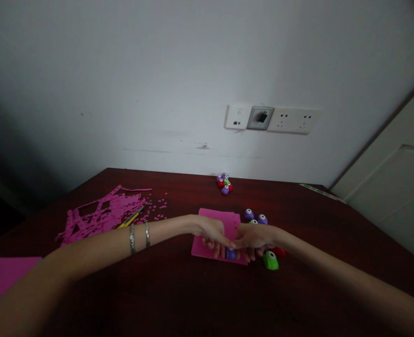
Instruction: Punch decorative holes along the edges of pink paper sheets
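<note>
A small purple craft paper punch (231,254) sits at the near edge of a pink paper stack (208,214). Both thumbs press down on top of it. My left hand (212,235) comes from the left, fingers curled around the punch's side and over the paper. From the right, my right hand (255,235) grips the same punch, its fingers bent beneath. Small holes show in the paper's upper right part. Close to my right hand stand a green punch (271,261), a partly hidden red punch (279,252) and purple punches (249,214).
Pink paper scraps (105,210) and tiny punched bits (156,206) lie left, with a yellow cutter or pen (131,218). Another pink sheet (6,276) is at lower left. Several punches (225,183) cluster by the wall. A patterned strip (321,192) rests at the back right.
</note>
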A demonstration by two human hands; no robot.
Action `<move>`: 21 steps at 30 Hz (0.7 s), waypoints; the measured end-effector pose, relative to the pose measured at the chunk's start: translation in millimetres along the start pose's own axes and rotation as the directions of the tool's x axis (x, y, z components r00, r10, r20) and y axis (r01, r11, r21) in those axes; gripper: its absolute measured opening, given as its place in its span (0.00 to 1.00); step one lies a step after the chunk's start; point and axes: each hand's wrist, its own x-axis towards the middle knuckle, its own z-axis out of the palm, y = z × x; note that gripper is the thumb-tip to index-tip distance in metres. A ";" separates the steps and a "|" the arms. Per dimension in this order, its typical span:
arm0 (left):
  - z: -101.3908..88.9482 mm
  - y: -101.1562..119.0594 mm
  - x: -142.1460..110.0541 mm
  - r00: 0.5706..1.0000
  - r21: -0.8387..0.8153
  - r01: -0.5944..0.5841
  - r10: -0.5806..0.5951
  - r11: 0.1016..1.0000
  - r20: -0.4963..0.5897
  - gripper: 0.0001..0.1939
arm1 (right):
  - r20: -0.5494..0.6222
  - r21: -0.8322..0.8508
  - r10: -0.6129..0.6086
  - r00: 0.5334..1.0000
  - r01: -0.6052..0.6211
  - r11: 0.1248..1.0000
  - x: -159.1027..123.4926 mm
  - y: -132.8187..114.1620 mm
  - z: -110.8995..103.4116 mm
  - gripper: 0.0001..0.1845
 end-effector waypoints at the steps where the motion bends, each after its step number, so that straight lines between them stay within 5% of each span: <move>1: -0.6 0.6 0.9 1.000 -0.009 0.016 -0.016 1.000 0.009 0.24 | 0.007 0.008 0.005 1.000 -0.005 1.000 -0.1 -1.3 -0.3 0.17; 6: -5.5 0.9 9.1 0.991 -0.046 0.109 -0.105 0.993 0.086 0.24 | 0.044 0.045 0.020 0.999 -0.022 0.999 0.9 -4.3 -3.5 0.18; 13: -14.2 -9.2 29.7 0.973 -0.058 0.000 0.014 0.998 0.232 0.24 | 0.034 0.064 -0.004 0.999 0.001 0.998 10.0 -0.9 -3.5 0.18; 21: -10.9 -12.5 25.8 0.987 -0.149 0.066 -0.043 0.987 0.158 0.21 | 0.068 0.028 -0.024 0.997 0.023 0.999 14.3 -1.5 -5.2 0.18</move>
